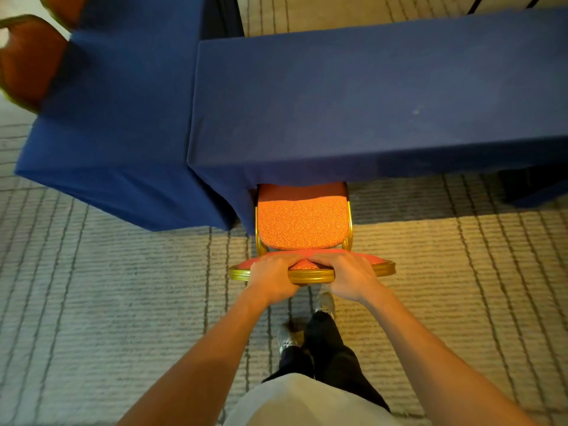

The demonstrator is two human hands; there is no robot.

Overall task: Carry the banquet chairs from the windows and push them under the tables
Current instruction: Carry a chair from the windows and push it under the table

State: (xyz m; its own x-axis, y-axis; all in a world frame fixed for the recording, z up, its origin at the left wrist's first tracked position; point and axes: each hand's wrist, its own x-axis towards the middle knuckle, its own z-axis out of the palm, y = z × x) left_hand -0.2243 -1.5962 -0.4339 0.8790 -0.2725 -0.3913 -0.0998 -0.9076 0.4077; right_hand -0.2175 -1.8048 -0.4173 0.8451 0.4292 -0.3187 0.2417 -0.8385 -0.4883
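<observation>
View from above, looking down along the person's own bare arms. At the far left, a second chair (29,61) with a rust-red pad and gold frame sits against the left table (116,118), which is draped to the floor in blue cloth. To the right of it is the longer table (368,103) in the same blue cloth, running off the right edge.

Low in the centre, the left hand (272,276) grips the top of the backrest (310,273) of the banquet chair (302,224), fingers curled over onto the padded front. The orange patterned seat points away from the person. Its front edge is already under the longer table's hanging cloth, near that table's left corner. The rest of the seat and the back stand out on the striped carpet (92,302). Just to the right, the right hand (349,276) grips the same rail the same way, the two hands nearly touching. Below them, grey shoes (287,341) show between the arms.

The gold frame looks rigid, so a push on the top rail should pass straight to the legs. The chair probably has some heft, and the carpet likely drags (a high push could tip it forward). The rail looks smooth, so fingers wrapped over the padding seem the surer hold.
</observation>
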